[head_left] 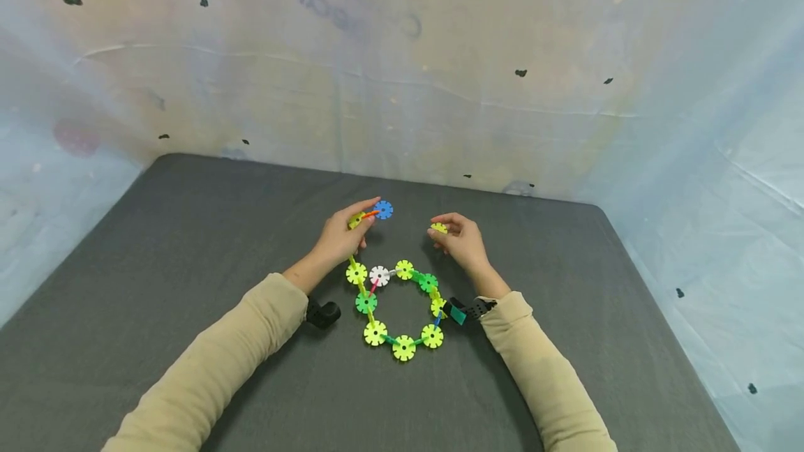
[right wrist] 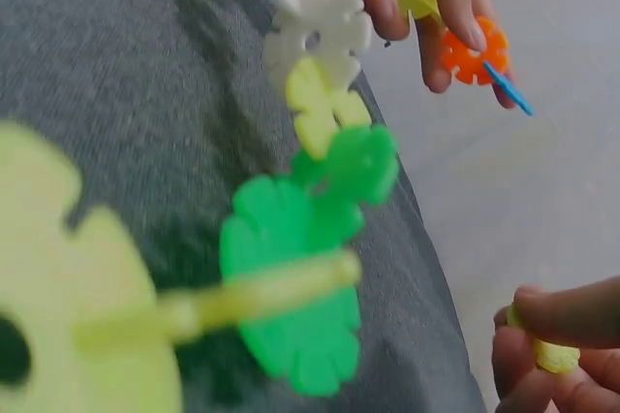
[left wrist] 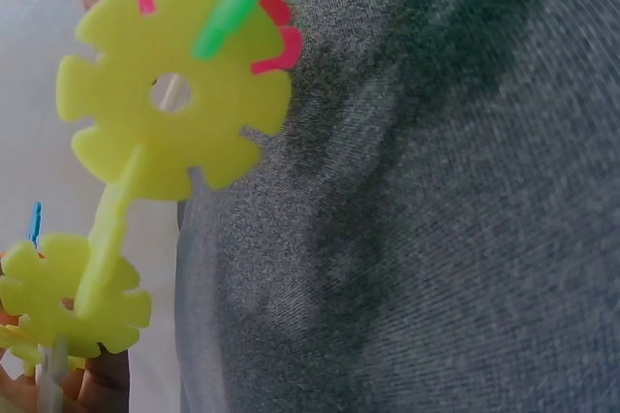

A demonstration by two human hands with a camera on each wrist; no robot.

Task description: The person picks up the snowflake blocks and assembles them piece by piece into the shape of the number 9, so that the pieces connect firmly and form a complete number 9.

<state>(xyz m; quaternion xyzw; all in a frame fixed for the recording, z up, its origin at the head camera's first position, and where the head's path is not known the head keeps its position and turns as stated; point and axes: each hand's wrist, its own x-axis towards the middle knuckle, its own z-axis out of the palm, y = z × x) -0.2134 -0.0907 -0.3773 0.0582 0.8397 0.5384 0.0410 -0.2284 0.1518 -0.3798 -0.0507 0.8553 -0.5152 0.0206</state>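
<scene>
My left hand (head_left: 342,232) pinches an orange notched plastic disc (right wrist: 475,49) between thumb and fingers. A blue disc (head_left: 384,210) is slotted into its edge and sticks out to the right. Behind it, a yellow disc (head_left: 356,220) lies against the hand and links down to the chain. Apart from these, to the right, my right hand (head_left: 465,243) holds a single yellow disc (right wrist: 555,357) between thumb and fingertips, partly covered by them. Below both hands, joined discs form a ring, with a white disc (head_left: 380,275) and a green disc (head_left: 366,303) on its left side.
The ring rests on a dark grey cloth-covered table (head_left: 534,368); its lowest part is a yellow disc (head_left: 404,348). Black wrist straps (head_left: 323,314) sit close to the ring on both sides. Pale plastic sheeting (head_left: 402,89) hangs behind the table and at its sides.
</scene>
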